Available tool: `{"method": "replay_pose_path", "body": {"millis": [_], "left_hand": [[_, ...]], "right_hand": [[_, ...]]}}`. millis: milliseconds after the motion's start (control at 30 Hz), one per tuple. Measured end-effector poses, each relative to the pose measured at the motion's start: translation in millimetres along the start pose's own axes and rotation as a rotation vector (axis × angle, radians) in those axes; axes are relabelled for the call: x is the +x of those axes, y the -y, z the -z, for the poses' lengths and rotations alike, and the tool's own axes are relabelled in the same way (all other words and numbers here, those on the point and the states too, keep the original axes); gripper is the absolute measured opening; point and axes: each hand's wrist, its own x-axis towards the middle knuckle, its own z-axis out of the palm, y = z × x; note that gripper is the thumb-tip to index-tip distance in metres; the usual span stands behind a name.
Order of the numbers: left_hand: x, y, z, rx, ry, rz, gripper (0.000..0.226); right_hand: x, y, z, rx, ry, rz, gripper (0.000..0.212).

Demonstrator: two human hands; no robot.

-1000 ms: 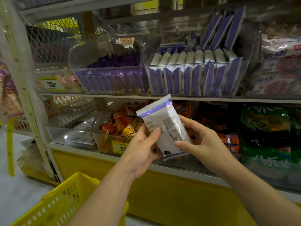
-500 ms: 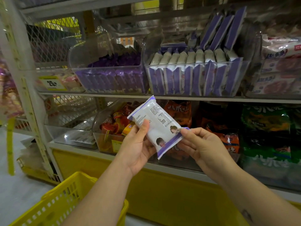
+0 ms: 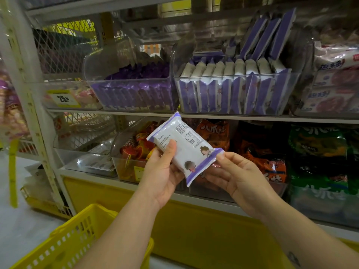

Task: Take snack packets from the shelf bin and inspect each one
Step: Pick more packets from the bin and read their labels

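Status: one packet out, inspection under way, the rest of the bin not yet checked as far as I can judge.

Item in hand: a flat white plastic snack packet with purple sealed ends [image 3: 186,146], held tilted in front of the lower shelf, below the clear plastic shelf bin [image 3: 294,76] on the shelf above. The side with small print and two small cartoon figures faces me.

Grip: my left hand [image 3: 163,177] holds the packet from beneath, fingers curled behind it and thumb pressed on the printed face near the upper end. My right hand [image 3: 237,175] pinches the lower purple seal between thumb and fingertips, the other fingers loosely spread below.

Count:
- in hand: 1
- upright front row of matching white-and-purple packets [image 3: 229,90] in the bin: 9 by my count, though the edges overlap, so one more or fewer is possible
- leaning packets of the same kind [image 3: 266,35] propped behind the row: 3
- a few more lie flat behind the row; number cannot be told

Yellow plastic mesh basket [image 3: 93,206] at lower left: 1. Its inside is mostly out of view, so I cannot say how many inspected packets it holds.

Judgement: task early; about a dozen packets remain.
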Motion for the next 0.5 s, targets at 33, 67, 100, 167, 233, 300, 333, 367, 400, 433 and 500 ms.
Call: {"method": "replay_pose_path", "body": {"millis": [33,67,100,167,233,300,333,367,400,433,500], "left_hand": [[-0.8,0.8,-1.8,-0.004,-0.01,-0.03,0.05],[-1.3,1.6,-3.6,-0.007,-0.017,-0.051,0.052],[-1.9,2.2,-5.3,-0.008,-0.023,-0.065,0.054],[-2.9,2.8,-7.5,-0.011,-0.035,-0.08,0.057],[-3.4,2.4,-8.3,-0.023,-0.043,-0.08,0.059],[-4.2,1.7,-8.6,-0.035,-0.042,-0.077,0.061],[-4.3,1.5,-8.7,-0.031,-0.04,-0.079,0.062],[-4.4,1.4,-8.7,-0.025,-0.038,-0.081,0.064],[-4.6,1.4,-8.8,-0.019,-0.036,-0.083,0.065],[-4.6,1.6,-8.8,-0.015,-0.036,-0.086,0.066],[-3.9,1.2,-8.1,-0.007,-0.043,-0.087,0.064]], "right_hand": [[-0.5,-2.2,-1.3,-0.037,-0.002,-0.01,0.031],[-1.2,-4.9,-3.0,-0.071,0.004,-0.018,0.033],[-1.8,-7.6,-4.6,-0.106,0.015,-0.026,0.035],[-2.3,-11.3,-6.8,-0.152,0.033,-0.036,0.026],[-0.7,-12.4,-6.3,-0.144,0.025,-0.043,0.011],[1.6,-12.5,-4.5,-0.113,0.015,-0.054,0.007],[2.6,-12.5,-4.3,-0.101,0.018,-0.062,0.007],[3.1,-13.0,-4.3,-0.091,0.022,-0.07,0.007],[3.5,-14.0,-4.5,-0.087,0.027,-0.077,0.007],[3.8,-15.1,-4.6,-0.086,0.033,-0.081,0.007],[3.8,-15.8,-4.1,-0.099,0.053,-0.079,0.01]]}}
